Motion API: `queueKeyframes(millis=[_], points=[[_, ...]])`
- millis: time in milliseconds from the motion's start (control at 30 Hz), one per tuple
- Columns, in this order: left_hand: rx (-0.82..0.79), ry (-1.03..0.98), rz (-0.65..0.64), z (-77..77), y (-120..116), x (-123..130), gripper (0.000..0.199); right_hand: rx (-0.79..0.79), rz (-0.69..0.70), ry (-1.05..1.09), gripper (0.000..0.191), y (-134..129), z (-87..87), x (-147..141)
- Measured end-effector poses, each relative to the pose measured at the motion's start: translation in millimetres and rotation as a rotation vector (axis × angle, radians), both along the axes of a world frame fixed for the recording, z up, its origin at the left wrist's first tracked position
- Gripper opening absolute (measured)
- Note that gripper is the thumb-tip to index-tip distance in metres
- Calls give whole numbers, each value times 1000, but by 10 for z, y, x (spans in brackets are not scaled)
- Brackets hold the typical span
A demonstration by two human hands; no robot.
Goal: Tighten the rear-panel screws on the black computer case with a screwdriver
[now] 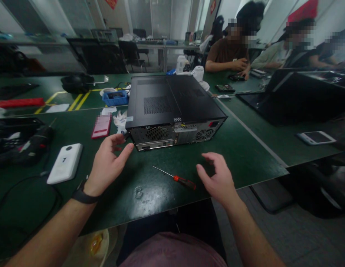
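Note:
A black computer case (161, 96) lies on its side on the green table, its rear panel (186, 135) with vents and ports facing me. My left hand (108, 161) is beside the case's near left corner, fingers apart; whether the fingertips touch the corner I cannot tell. My right hand (217, 174) hovers near the table's front edge with thumb and fingers spread and nothing between them. Just left of it, a screwdriver (179, 178) with a red and black handle rests on the table, its shaft pointing left toward the case.
Left of the case are a white power bank (65, 163), a red-edged phone (101, 126), a white glove (121, 120) and a blue tray (115, 98). Rightward lie a white phone (316, 137) and a dark laptop (295, 92). Several people sit across the table, beyond a circuit board (224, 88).

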State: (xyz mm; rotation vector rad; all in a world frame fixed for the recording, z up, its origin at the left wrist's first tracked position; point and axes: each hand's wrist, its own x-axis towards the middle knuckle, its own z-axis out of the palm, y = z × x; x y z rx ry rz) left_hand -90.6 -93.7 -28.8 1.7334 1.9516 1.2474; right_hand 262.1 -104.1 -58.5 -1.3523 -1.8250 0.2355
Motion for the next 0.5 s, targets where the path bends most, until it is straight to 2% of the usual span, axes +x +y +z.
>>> queueKeyframes(millis=[100,200,267,333,400,500], points=[[16,-86,-40,71,148,-38,61,100,-250,85,45,395,250,217],[14,-124,-84,160,374,-46,62,41,-397,223,61,917,469,365],[16,-149,-151,204,527,-30,66,-94,-402,275,64,1246,549,394],[-27,-222,-203,219,647,-6,68,-145,-383,271,61,1486,572,377],[-78,-337,-219,205,715,15,68,-164,-387,270,59,1612,554,340],[-73,-359,-214,163,735,26,68,-165,-398,284,55,1639,504,299]])
